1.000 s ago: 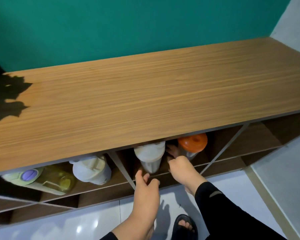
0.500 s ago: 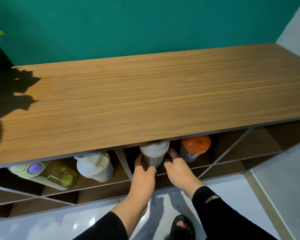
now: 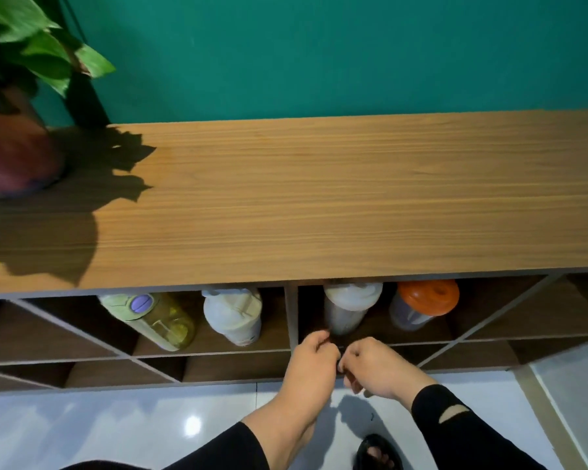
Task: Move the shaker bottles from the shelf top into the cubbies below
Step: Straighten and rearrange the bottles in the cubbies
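Observation:
Several shaker bottles stand in the upper cubbies under the wooden shelf top [image 3: 319, 198]. A white-lidded grey bottle [image 3: 348, 308] and an orange-lidded one [image 3: 421, 305] share the middle cubby. Left of the divider are a white bottle [image 3: 233, 315] and a tilted yellow-green bottle with a purple cap [image 3: 150, 317]. My left hand [image 3: 311, 361] and my right hand [image 3: 375, 366] hover side by side just in front of the cubby, below the white-lidded bottle. Both have their fingers curled in and hold nothing.
A potted plant [image 3: 17, 96] stands on the shelf's left end and throws a shadow across the wood. A teal wall lies behind. Lower cubbies with diagonal dividers [image 3: 123, 371] sit above a glossy white floor [image 3: 116, 425]. My sandalled foot [image 3: 377, 454] is below my hands.
Both hands have let go of the white-lidded bottle and drawn back out of the cubby. The view has shifted right and down, bringing the plant into sight.

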A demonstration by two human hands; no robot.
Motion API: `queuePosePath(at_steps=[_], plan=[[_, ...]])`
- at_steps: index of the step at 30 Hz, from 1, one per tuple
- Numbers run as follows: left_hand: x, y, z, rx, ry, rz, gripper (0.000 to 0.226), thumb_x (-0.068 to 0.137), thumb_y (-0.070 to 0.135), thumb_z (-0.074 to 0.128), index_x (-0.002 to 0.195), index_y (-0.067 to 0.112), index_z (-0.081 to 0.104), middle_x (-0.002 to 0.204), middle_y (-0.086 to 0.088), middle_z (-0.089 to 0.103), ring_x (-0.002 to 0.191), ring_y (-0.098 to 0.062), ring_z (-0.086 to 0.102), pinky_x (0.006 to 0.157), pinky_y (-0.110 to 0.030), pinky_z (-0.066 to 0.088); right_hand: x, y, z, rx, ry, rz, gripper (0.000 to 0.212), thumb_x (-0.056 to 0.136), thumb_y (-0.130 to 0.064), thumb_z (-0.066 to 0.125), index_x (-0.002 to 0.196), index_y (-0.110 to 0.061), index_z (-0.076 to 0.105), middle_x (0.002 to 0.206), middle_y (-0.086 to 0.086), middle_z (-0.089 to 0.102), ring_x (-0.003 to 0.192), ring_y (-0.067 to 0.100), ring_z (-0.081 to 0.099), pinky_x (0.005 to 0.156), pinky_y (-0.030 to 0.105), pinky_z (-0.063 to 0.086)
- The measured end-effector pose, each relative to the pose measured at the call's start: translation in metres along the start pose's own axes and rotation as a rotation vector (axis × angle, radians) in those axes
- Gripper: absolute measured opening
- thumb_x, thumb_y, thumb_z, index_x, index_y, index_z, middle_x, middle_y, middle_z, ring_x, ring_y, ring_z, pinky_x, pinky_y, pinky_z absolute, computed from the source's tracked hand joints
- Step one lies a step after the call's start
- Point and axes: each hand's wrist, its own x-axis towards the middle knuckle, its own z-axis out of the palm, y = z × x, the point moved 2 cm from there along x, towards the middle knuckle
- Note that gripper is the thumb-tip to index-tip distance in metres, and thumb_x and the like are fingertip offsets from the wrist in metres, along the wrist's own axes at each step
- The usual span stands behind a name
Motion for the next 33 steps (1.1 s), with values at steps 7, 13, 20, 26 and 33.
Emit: queuePosePath(at_steps=[7,13,20,26,33], plan=[[-0.007,-0.022,-0.089,-0.253,0.370,-0.056,0.017,0.099,0.016,0.053,0.101,0.018,0.070,0.099,-0.009,0.075,0.098,-0.030,0.072,0.098,-0.052,0.058,-0.005,-0.075,0.082,-0.214,-0.119,-0.263,0.035,0.100,-0.023,0.041,0.130,-0.016,0.057,0.125,0.008,0.065,0.107,0.022,0.062,0.094,0.033,0.049],[-0.008,-0.030,-0.127,-0.328,0.489,-0.081,0.055,0.100,0.009,0.047,0.152,0.022,0.032,0.125,-0.012,0.061,0.110,-0.026,0.061,0.096,-0.043,0.050,0.011,-0.110,0.130,0.533,0.079,-0.023,0.060,0.096,-0.010,0.050,0.150,-0.009,0.023,0.134,0.010,0.051,0.113,0.023,0.052,0.105,0.043,0.046],[0.000,-0.025,-0.136,-0.319,0.325,-0.019,0.055,0.097,-0.001,0.044,0.146,0.023,0.045,0.122,-0.006,0.068,0.106,-0.018,0.066,0.090,-0.036,0.057,0.027,-0.132,0.134,0.634,0.154,-0.030,0.043,0.094,-0.007,0.053,0.134,-0.020,0.042,0.100,0.006,0.061,0.101,0.026,0.063,0.095,0.047,0.055],[0.019,-0.024,-0.146,-0.344,0.282,0.003,0.063,0.091,-0.001,0.042,0.144,0.030,0.051,0.129,-0.005,0.070,0.118,-0.027,0.065,0.103,-0.049,0.055,0.027,-0.125,0.138,0.653,0.267,-0.083,0.063,0.094,-0.002,0.051,0.150,-0.019,0.028,0.138,0.005,0.050,0.110,0.018,0.053,0.090,0.029,0.043],[0.027,-0.025,-0.149,-0.316,0.264,0.027,0.065,0.093,-0.006,0.038,0.145,0.030,0.051,0.133,-0.005,0.068,0.125,-0.026,0.062,0.114,-0.053,0.047,0.029,-0.123,0.137,0.584,0.274,-0.162,0.072,0.094,-0.001,0.051,0.156,-0.024,0.023,0.144,0.004,0.050,0.111,0.010,0.046,0.090,0.024,0.039]])
